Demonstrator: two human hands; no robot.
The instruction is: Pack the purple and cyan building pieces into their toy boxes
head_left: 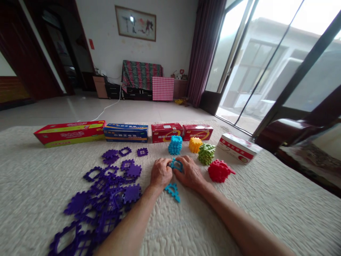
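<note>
Between my hands is a light blue toothed piece (176, 165) with an opening in it. My left hand (161, 172) has its fingers closed on the left edge of this piece. From the right, my right hand (189, 172) grips the same piece with thumb and fingers. A blue triangular piece (173, 192) lies on the quilted cover just below my hands. Beyond them stands a stack of blue pieces (175, 144). Many purple pieces (132, 193) are spread and heaped to the left of my left arm.
Behind the stack stand a red-green box (71, 133), a blue box (126, 132), two red boxes (166, 131) and a white-red box (239, 147). Yellow (195, 145), green (206, 154) and red (219, 171) piece clusters sit right of my hands on the quilted cover (279, 209).
</note>
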